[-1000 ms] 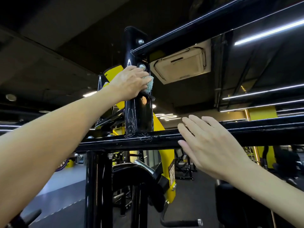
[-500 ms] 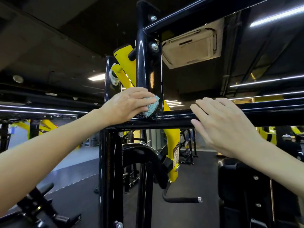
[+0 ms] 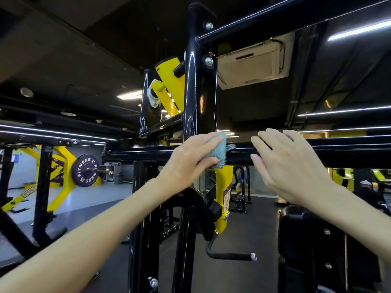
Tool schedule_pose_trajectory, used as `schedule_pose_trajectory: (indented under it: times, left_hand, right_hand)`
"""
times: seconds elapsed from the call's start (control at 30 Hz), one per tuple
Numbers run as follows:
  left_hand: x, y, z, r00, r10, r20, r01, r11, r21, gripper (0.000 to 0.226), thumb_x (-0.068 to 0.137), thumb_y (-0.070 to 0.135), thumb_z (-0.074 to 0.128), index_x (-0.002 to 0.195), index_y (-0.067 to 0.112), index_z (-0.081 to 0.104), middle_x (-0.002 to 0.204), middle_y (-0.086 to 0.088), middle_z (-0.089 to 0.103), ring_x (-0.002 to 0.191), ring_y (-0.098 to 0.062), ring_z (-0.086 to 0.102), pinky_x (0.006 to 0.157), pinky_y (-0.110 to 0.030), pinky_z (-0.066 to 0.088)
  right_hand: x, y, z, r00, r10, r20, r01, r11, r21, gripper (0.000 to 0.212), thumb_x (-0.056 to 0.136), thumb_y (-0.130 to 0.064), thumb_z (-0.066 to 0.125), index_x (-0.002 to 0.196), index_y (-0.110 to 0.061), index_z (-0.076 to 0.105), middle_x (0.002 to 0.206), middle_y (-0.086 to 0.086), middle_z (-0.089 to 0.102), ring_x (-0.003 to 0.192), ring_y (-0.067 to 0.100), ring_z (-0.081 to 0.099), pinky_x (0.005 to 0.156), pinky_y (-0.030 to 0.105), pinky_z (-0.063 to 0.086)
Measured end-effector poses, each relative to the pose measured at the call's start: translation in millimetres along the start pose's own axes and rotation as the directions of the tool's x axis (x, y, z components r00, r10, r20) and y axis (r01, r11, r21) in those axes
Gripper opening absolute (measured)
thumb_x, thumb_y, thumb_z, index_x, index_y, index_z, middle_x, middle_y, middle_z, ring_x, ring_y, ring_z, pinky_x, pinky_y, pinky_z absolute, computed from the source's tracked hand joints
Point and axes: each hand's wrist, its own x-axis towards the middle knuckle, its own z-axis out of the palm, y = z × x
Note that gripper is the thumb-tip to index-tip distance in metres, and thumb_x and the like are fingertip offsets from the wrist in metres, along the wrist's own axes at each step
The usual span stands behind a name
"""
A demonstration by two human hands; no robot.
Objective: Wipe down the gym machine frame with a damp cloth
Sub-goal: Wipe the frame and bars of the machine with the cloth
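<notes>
Left hand (image 3: 191, 160) pressing blue cloth (image 3: 218, 154) on black crossbar (image 3: 349, 152), right hand (image 3: 289, 166) fingers resting alongside

A small, bunched pale blue cloth (image 3: 219, 154) presses against the glossy black gym machine frame (image 3: 198, 92), on its horizontal crossbar at the foot of the upright post, gripped by the left hand (image 3: 190, 163).

the gym frame's black crossbar (image 3: 349, 153) bears a bunched blue cloth (image 3: 216, 154) against its front.

left hand (image 3: 190, 160) gripping, right hand (image 3: 289, 166) spread
</notes>
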Motion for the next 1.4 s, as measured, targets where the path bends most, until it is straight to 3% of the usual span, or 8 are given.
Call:
schedule_pose_trajectory:
  times: [0.17, 0.33, 0.53, 0.67, 0.8, 1.07, 1.23, 1.4]
  left_hand:
    - [13.3, 30.0, 14.8, 0.999, -0.026, -0.043, 0.028, 0.998, 0.056, 0.048, 0.092, 0.021, 0.057, 0.136, 0.003, 0.055, 0.137, -0.013, 0.057, 0.119, -0.032, 0.053, 0.108, -0.030, 0.031]
    - [15.7, 45.3, 6.9, 0.971, -0.227, -0.078, 0.211, 0.962, -0.174, 0.048, 0.084, 0.015, 0.075, 0.130, 0.008, 0.063, 0.128, -0.008, 0.059, 0.118, -0.022, 0.055, 0.107, -0.039, 0.041]
    - [19.9, 69.5, -6.7, 0.884, -0.459, -0.086, 0.393, 0.831, -0.394, 0.048, 0.073, 0.010, 0.084, 0.117, 0.011, 0.064, 0.113, -0.001, 0.065, 0.101, -0.007, 0.061, 0.083, -0.011, 0.049]
    - [12.8, 68.6, -11.4, 0.830, -0.554, -0.056, 0.472, 0.753, -0.458, 0.054, 0.074, 0.013, 0.084, 0.120, 0.011, 0.056, 0.114, 0.001, 0.062, 0.104, -0.006, 0.059, 0.083, -0.008, 0.047]
    - [1.0, 59.8, -22.6, 0.873, -0.488, 0.006, 0.431, 0.767, -0.476, 0.054, 0.078, 0.016, 0.082, 0.125, 0.012, 0.056, 0.119, 0.001, 0.062, 0.109, -0.006, 0.058, 0.090, -0.015, 0.049]
    - [-79.8, -11.7, -60.5, 0.973, -0.192, 0.130, 0.212, 0.963, -0.165, 0.053, 0.099, 0.031, 0.054, 0.146, 0.009, 0.043, 0.145, -0.004, 0.048, 0.135, -0.012, 0.040, 0.115, -0.022, 0.028]
    - [-150.8, -98.4, -92.4, 0.975, -0.155, 0.159, 0.141, 0.985, 0.097, 0.061, 0.098, 0.039, 0.039, 0.148, 0.005, 0.042, 0.152, -0.008, 0.042, 0.143, -0.019, 0.032, 0.119, -0.018, 0.011]
    - [-189.1, -162.4, -97.2, 0.962, -0.181, 0.204, 0.132, 0.964, 0.232, 0.064, 0.096, 0.037, 0.030, 0.150, 0.003, 0.038, 0.158, -0.010, 0.035, 0.146, -0.024, 0.028, 0.120, -0.040, 0.019]
  right_hand:
    - [-2.7, -2.9, 2.2, 0.996, -0.033, -0.087, 0.036, 0.999, 0.034, 0.045, 0.095, -0.030, 0.034, 0.121, -0.001, 0.057, 0.123, 0.018, 0.059, 0.118, 0.034, 0.053, 0.099, 0.048, 0.040]
    - [-11.7, -20.2, 13.0, 0.972, -0.155, -0.178, 0.180, 0.974, 0.135, 0.055, 0.083, -0.014, 0.061, 0.133, 0.004, 0.048, 0.131, 0.021, 0.055, 0.121, 0.037, 0.052, 0.102, 0.048, 0.041]
    - [-1.7, -33.2, 17.0, 0.975, -0.171, -0.143, 0.199, 0.958, 0.208, 0.079, 0.069, -0.003, 0.079, 0.140, 0.000, 0.043, 0.143, 0.027, 0.041, 0.132, 0.042, 0.041, 0.105, 0.052, 0.044]
    - [5.6, -40.4, 17.7, 0.950, -0.166, -0.264, 0.235, 0.937, 0.258, 0.068, 0.064, 0.008, 0.075, 0.129, 0.002, 0.054, 0.133, 0.027, 0.051, 0.120, 0.041, 0.050, 0.086, 0.047, 0.055]
    - [7.6, -47.0, 24.7, 0.913, -0.228, -0.338, 0.293, 0.943, 0.155, 0.047, 0.081, -0.003, 0.056, 0.127, 0.004, 0.058, 0.132, 0.027, 0.055, 0.122, 0.042, 0.051, 0.102, 0.052, 0.046]
    - [20.8, -102.5, 28.7, 0.908, -0.231, -0.350, 0.276, 0.957, 0.085, 0.045, 0.077, 0.007, 0.062, 0.122, 0.005, 0.060, 0.132, 0.025, 0.057, 0.125, 0.042, 0.051, 0.104, 0.051, 0.039]
    - [25.1, -173.3, 44.1, 0.981, -0.048, -0.188, 0.123, 0.905, 0.408, 0.056, 0.069, 0.011, 0.066, 0.124, 0.002, 0.060, 0.124, 0.017, 0.064, 0.115, 0.036, 0.061, 0.099, 0.041, 0.048]
    - [37.0, -226.6, 64.1, 0.998, 0.054, -0.036, -0.030, 0.872, 0.488, 0.062, 0.072, 0.010, 0.073, 0.130, -0.003, 0.058, 0.124, 0.011, 0.065, 0.113, 0.031, 0.062, 0.098, 0.031, 0.043]
